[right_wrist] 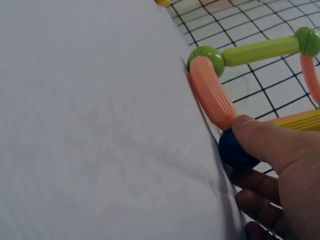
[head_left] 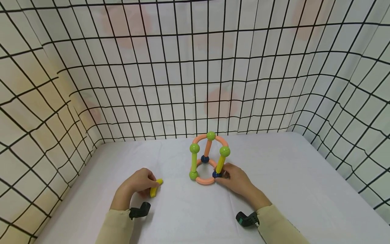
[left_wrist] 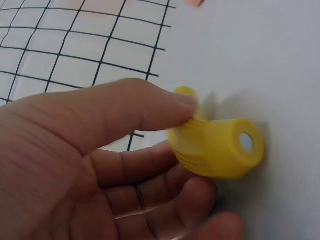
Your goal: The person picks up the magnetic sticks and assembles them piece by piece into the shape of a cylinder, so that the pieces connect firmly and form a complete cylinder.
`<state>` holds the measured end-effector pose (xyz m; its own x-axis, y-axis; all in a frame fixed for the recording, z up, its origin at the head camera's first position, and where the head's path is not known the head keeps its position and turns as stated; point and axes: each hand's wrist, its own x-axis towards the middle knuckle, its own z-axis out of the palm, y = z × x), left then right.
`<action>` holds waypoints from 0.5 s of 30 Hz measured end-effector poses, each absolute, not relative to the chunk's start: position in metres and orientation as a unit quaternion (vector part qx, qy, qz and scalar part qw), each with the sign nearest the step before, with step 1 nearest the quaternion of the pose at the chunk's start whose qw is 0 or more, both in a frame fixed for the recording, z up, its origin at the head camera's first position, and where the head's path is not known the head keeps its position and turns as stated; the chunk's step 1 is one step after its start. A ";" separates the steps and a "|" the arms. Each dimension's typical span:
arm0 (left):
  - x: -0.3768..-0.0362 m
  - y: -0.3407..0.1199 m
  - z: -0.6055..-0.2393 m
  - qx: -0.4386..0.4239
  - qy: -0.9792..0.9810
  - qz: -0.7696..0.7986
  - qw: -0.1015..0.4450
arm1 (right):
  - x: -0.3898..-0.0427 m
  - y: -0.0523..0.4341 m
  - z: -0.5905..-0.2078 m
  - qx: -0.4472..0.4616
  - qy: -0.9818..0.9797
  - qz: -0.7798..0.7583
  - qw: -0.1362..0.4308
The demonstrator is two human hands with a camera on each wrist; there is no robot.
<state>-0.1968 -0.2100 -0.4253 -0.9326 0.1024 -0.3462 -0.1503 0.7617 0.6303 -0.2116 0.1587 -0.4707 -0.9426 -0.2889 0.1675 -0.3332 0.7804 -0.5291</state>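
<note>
Yellow curved stick (left_wrist: 215, 147), ribbed plastic with a small round metal disc in its flat end, is pinched between thumb and curled fingers of the left hand (head_left: 138, 184), low over the white cloth (head_left: 304, 189) left of the structure. Right hand (head_left: 236, 181) grips the dark blue ball (right_wrist: 237, 150) at the near base joint of the rod-and-ball frame (head_left: 207, 159), thumb on top; its fingertips are hidden behind the ball. Frame: orange curved ribbed pieces, green balls, yellow-green uprights. Grid-printed backdrop (head_left: 182, 67) surrounds.
</note>
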 end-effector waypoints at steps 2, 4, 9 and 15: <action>-0.199 -0.210 -0.426 -0.017 0.917 0.357 0.178 | -0.212 0.160 -0.470 0.171 -0.940 0.294 0.027; -0.200 -0.209 -0.427 -0.023 0.910 0.376 0.173 | -0.213 0.162 -0.470 0.177 -0.937 0.300 0.015; -0.205 -0.205 -0.426 -0.028 0.883 0.446 0.145 | -0.214 0.165 -0.470 0.187 -0.936 0.298 0.001; -0.206 -0.198 -0.421 -0.005 0.834 0.541 0.107 | -0.214 0.165 -0.469 0.186 -0.936 0.298 -0.001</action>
<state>-0.2064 -0.1980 -0.4210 -0.9772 0.1078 -0.1832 -0.1232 0.4153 0.9013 -0.2139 0.1648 -0.4693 -0.9305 -0.3493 0.1102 -0.3487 0.7526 -0.5586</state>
